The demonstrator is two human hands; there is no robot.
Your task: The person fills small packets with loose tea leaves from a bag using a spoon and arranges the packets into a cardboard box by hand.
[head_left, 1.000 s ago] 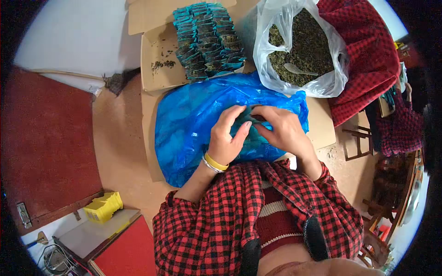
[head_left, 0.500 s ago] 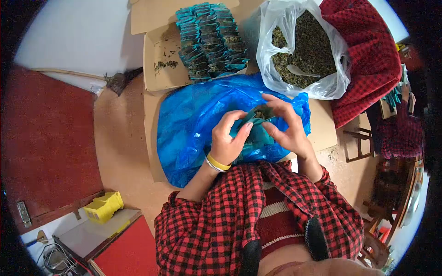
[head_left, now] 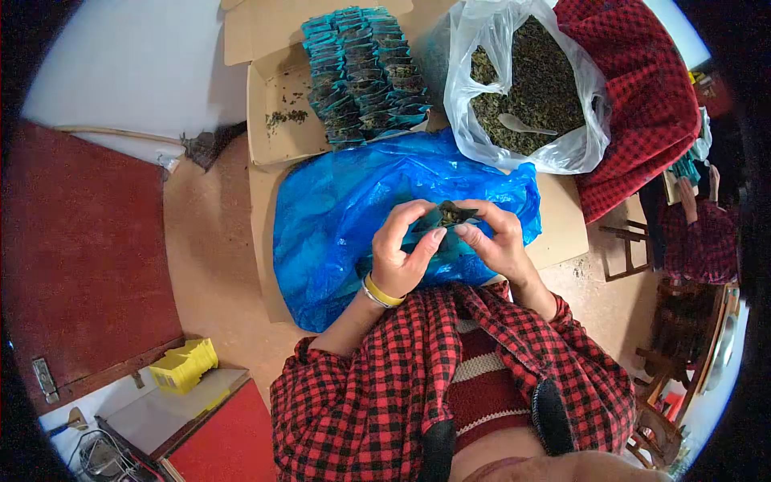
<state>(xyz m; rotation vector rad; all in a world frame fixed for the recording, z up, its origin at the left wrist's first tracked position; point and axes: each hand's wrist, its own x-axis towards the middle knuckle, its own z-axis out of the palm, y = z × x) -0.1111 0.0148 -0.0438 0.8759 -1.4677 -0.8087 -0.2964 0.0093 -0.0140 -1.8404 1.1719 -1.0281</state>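
Between my hands is a small teal packet (head_left: 450,215) with its mouth open and dark dried leaves showing inside. My left hand (head_left: 402,247) pinches its left side between thumb and fingers, with a yellow band on the wrist. On the opposite side, my right hand (head_left: 499,241) grips the packet's edge. Both hands are over a crumpled blue plastic bag (head_left: 321,209). Beyond it, rows of filled teal packets (head_left: 365,76) stand in a shallow cardboard box (head_left: 267,149). A white plastic bag (head_left: 590,153) holds loose dried leaves (head_left: 542,80), with a clear spoon (head_left: 522,124) lying on them.
Red checked cloth (head_left: 638,88) lies right of the white bag. A co-worker (head_left: 699,241) in checked clothing is at the far right, near a wooden stool (head_left: 628,247). A yellow container (head_left: 183,365) is at lower left; a broom (head_left: 210,145) lies at upper left.
My right hand has come down and closed on the packet's right side. The packet's mouth, hidden at first, now shows leaves. The co-worker's arms have shifted.
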